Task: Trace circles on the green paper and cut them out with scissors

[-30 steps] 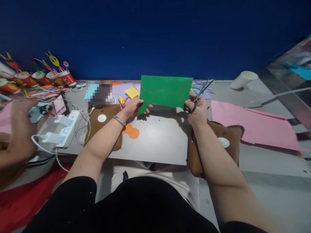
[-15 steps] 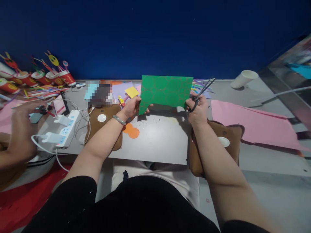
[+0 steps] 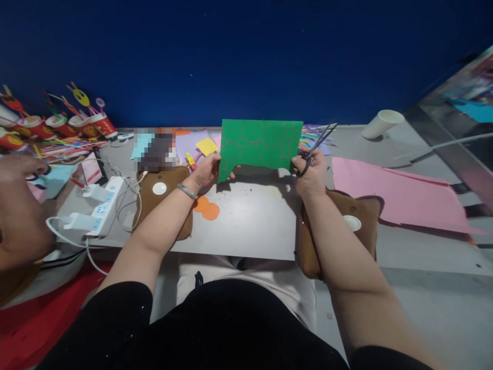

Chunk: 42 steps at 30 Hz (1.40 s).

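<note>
The left hand (image 3: pixel 208 173) pinches the lower left corner of a flat green rectangular sheet (image 3: pixel 262 144) marked with outlined circles, while the right hand (image 3: pixel 311 172) grips the sheet's lower right edge along with a pair of dark metal scissors (image 3: pixel 322 136). The hands are well apart with the sheet stretched between them, raised above a pale grey tabletop (image 3: pixel 246 231); its lower edge is cut in a curve. The scissors' blades point up and away to the right of the sheet. A pale round bangle (image 3: pixel 187 191) circles the left wrist. Just beside the left forearm lie overlapping orange paper circles (image 3: pixel 210 211). Each forearm passes over a brown soft pad with a white disc, one on the left (image 3: pixel 152 203) and one on the right (image 3: pixel 367 241). Farther right, a large pink paper sheet (image 3: pixel 396 195) lies near a tilted white cup (image 3: pixel 383 124). Farther left are a white power strip (image 3: pixel 106 205), a co-worker's hand (image 3: pixel 25 165) and red paper cups (image 3: pixel 103 126) along a dark blue wall (image 3: pixel 246 61).
</note>
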Tool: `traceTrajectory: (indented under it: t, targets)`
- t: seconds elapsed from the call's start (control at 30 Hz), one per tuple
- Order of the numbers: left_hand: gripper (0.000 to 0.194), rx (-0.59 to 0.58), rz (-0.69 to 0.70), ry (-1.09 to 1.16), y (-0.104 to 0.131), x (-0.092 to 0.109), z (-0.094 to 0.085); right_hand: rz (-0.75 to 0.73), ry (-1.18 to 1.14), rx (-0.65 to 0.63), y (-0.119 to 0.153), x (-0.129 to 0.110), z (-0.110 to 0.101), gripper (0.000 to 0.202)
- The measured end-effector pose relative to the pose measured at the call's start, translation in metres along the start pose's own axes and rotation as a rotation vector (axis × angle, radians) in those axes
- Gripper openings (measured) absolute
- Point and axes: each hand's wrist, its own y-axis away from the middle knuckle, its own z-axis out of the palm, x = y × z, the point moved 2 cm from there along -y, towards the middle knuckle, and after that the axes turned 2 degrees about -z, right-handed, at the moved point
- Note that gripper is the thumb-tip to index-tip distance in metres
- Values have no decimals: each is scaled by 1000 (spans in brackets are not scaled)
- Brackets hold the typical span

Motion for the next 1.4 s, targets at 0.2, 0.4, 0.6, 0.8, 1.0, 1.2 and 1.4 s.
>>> traceTrajectory:
  t: [0.2,0.4,0.6,0.8,1.0,1.2,1.4]
  targets:
    - [57,-6,-3,-9,1,0,1,3,22,0,-1,2,-1,49]
    - [58,-8,-10,-3,-1,-1,-2,30,44,-15,-1,1,-2,51]
    - [58,-4,8,7,-2,-4,-7,26,43,-12,-1,0,0,48]
    - [57,-57,4,57,-4,-7,-8,6,34,-8,0,0,0,50]
    - [53,-34,39,63,-4,-7,-9,-7,25,-12,2,-3,1,50]
    - [53,-6,53,84,-3,-7,-7,1,29,-20,1,-4,1,56]
    - [49,15,27,-25,4,-3,-2,-10,34,-36,-2,0,-2,57]
